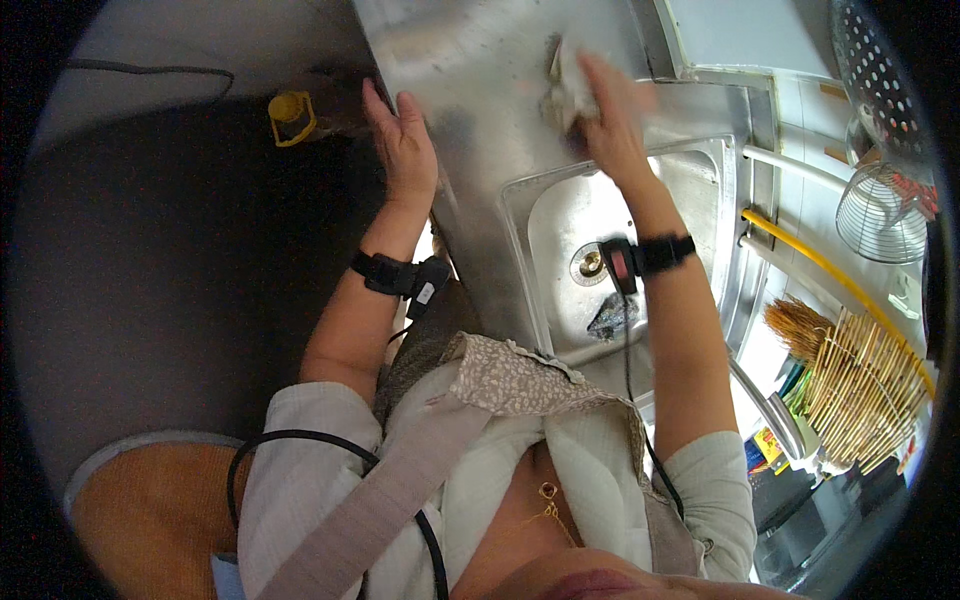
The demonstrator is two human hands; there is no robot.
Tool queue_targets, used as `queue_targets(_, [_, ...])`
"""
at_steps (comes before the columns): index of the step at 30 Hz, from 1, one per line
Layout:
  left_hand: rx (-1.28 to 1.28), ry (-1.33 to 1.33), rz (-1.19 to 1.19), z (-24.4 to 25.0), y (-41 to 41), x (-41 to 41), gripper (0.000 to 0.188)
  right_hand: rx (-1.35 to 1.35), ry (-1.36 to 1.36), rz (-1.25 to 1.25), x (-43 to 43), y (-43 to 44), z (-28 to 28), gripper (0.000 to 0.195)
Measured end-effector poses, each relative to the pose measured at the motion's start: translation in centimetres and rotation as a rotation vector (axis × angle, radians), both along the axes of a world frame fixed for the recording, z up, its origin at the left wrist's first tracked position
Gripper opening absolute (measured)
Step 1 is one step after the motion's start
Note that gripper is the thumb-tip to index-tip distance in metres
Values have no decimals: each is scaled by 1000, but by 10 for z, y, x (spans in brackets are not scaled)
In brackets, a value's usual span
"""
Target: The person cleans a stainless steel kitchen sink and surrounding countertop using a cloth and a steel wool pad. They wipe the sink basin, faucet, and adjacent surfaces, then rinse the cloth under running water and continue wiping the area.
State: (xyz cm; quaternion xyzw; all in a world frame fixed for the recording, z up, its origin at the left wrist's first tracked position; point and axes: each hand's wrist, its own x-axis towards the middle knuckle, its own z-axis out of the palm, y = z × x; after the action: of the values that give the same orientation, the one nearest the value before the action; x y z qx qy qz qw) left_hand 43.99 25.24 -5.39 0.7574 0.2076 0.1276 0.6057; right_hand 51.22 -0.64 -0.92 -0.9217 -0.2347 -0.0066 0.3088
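My right hand (616, 112), blurred, presses a crumpled pale cloth (571, 86) onto the stainless steel counter (480, 67), just beyond the sink (562, 217). At the counter's left edge, my left hand (401, 146) is held with its fingers apart and nothing in it. Whether its palm touches the edge cannot be made out. Inside the sink basin, a dark scouring pad (611, 316) lies close to the drain strainer (590, 264). Each wrist carries a black strap with a small device and a cable.
A yellow-capped container (289, 112) stands left of the counter, its body in shadow. Along the right wall are a yellow hose (832, 270), a wire basket (881, 217), a perforated metal utensil (877, 60), a bamboo rack (862, 390) and a straw brush (796, 328). A faucet (780, 424) is beside the sink.
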Motion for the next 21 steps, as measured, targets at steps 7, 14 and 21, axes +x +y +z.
queue_targets(7, [105,67,3,3,-1,5,67,-21,-193,151,20,116,-5,57])
queue_targets(14, [82,77,-21,22,-5,4,61,-210,-52,165,-6,11,0,66])
queue_targets(21, [305,66,-18,16,-3,0,62,-25,-188,76,-15,74,0,54])
